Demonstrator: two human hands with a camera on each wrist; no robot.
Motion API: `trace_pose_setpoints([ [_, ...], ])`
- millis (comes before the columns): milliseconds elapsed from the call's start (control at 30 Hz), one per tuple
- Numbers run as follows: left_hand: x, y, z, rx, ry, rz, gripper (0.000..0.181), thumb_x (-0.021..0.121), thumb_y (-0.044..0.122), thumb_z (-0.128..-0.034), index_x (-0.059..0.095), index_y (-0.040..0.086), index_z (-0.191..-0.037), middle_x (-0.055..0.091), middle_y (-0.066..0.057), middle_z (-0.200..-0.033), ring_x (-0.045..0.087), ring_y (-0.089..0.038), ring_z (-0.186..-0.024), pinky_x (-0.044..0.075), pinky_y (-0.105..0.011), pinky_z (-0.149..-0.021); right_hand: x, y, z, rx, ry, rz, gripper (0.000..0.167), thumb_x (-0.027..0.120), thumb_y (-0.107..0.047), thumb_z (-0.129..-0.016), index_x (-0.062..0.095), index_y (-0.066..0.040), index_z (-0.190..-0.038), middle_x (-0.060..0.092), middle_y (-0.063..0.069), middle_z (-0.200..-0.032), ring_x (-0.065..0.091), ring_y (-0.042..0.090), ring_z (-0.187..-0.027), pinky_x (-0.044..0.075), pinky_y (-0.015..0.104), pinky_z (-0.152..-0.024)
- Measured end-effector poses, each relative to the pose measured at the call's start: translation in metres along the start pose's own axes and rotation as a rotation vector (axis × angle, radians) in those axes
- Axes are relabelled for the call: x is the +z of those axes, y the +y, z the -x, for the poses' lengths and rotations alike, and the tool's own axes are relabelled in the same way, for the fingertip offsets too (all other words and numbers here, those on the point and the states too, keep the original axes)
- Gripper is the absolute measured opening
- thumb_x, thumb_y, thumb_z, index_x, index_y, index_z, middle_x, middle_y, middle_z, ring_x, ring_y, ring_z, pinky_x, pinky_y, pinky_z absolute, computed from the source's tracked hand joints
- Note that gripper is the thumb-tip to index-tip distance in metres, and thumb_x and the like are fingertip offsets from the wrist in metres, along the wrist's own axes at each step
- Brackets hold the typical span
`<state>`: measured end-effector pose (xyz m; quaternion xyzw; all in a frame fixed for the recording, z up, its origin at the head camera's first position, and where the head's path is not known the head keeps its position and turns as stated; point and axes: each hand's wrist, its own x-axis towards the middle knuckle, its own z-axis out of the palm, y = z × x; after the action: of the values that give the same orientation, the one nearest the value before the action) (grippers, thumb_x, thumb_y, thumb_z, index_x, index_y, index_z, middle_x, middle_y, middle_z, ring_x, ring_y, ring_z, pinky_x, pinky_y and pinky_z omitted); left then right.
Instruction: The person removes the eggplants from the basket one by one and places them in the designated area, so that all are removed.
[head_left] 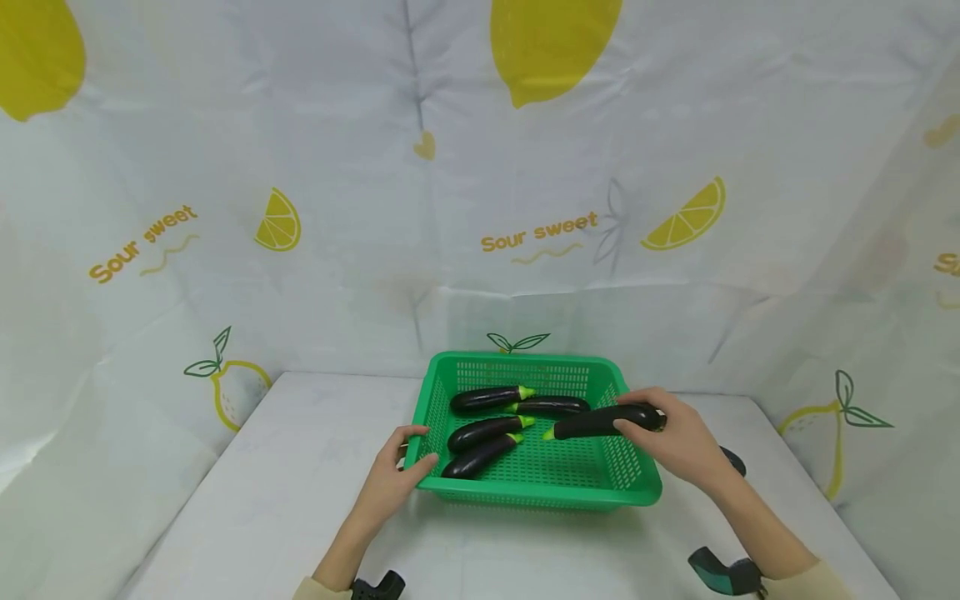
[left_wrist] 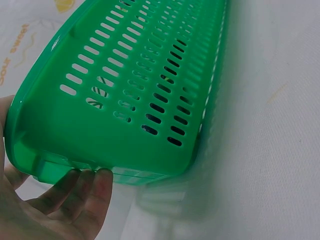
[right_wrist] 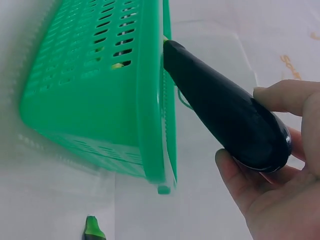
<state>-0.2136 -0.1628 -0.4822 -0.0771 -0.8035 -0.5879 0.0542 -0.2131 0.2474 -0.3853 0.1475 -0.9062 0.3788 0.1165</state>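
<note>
A green plastic basket point(head_left: 540, 497) with slotted walls stands on the white surface. Its left end is gripped by my left hand point(head_left: 396, 468), thumb over the rim and fingers on the outside, which the left wrist view shows against the end wall point(left_wrist: 50, 120). My right hand point(head_left: 675, 440) holds a dark eggplant point(head_left: 592, 422) by its thick end above the basket's right side, green stem pointing inward; in the right wrist view, thumb and fingers pinch this eggplant point(right_wrist: 225, 110). Several other eggplants point(head_left: 483, 457) lie inside the basket, stems toward its middle.
Another eggplant point(head_left: 734, 461) lies on the table outside the basket, mostly hidden behind my right wrist; its green stem point(right_wrist: 92, 226) shows in the right wrist view. A white lemon-print sheet point(head_left: 360, 275) hangs right behind the table point(head_left: 247, 500).
</note>
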Motion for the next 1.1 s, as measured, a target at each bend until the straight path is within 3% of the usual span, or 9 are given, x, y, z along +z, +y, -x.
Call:
trace_pose_setpoints([
  [367, 0.001, -0.001, 0.000, 0.011, -0.001, -0.001, 0.043, 0.072, 0.022, -0.0965, 0.056, 0.014, -0.136, 0.055, -0.011, -0.140, 0.055, -0.032, -0.123, 0.049, -0.043, -0.089, -0.022, 0.012, 0.020, 0.047, 0.089, -0.012, 0.039, 0.074, -0.023, -0.096, 0.064, -0.007, -0.130, 0.062, 0.020, -0.126, 0.064, 0.004, -0.085, 0.053, 0.025, -0.067],
  [533, 0.001, -0.001, 0.000, 0.011, 0.001, -0.010, 0.044, 0.072, 0.024, -0.0965, 0.056, 0.013, -0.136, 0.055, -0.013, -0.139, 0.056, -0.032, -0.123, 0.050, -0.043, -0.089, -0.031, 0.021, 0.028, 0.048, 0.139, -0.020, 0.039, 0.074, -0.022, -0.096, 0.064, -0.007, -0.131, 0.060, 0.019, -0.129, 0.055, -0.008, -0.094, 0.049, 0.014, -0.073],
  [600, 0.001, -0.001, 0.000, 0.004, -0.002, -0.005, 0.044, 0.073, 0.025, -0.0962, 0.056, 0.014, -0.136, 0.054, -0.012, -0.140, 0.055, -0.032, -0.124, 0.049, -0.044, -0.090, -0.035, 0.025, 0.031, 0.057, 0.156, -0.017, 0.039, 0.074, -0.023, -0.096, 0.064, -0.006, -0.130, 0.059, 0.014, -0.129, 0.051, -0.010, -0.098, 0.046, 0.010, -0.076],
  [867, 0.002, 0.002, 0.001, 0.005, 0.002, 0.026, 0.045, 0.074, 0.023, -0.0954, 0.056, 0.013, -0.136, 0.054, -0.012, -0.141, 0.055, -0.031, -0.124, 0.049, -0.045, -0.090, -0.049, 0.045, 0.043, 0.129, 0.207, -0.068, 0.039, 0.073, -0.024, -0.096, 0.063, -0.006, -0.129, 0.051, -0.029, -0.115, 0.051, -0.015, -0.098, 0.044, 0.005, -0.077],
  [1100, 0.001, 0.001, 0.000, 0.005, -0.001, 0.024, 0.046, 0.074, 0.024, -0.0951, 0.056, 0.012, -0.136, 0.055, -0.012, -0.140, 0.055, -0.031, -0.124, 0.049, -0.044, -0.089, -0.056, 0.066, 0.052, 0.189, 0.259, -0.111, 0.039, 0.073, -0.024, -0.097, 0.062, -0.005, -0.129, 0.051, -0.036, -0.111, 0.046, -0.022, -0.103, 0.041, 0.003, -0.079],
])
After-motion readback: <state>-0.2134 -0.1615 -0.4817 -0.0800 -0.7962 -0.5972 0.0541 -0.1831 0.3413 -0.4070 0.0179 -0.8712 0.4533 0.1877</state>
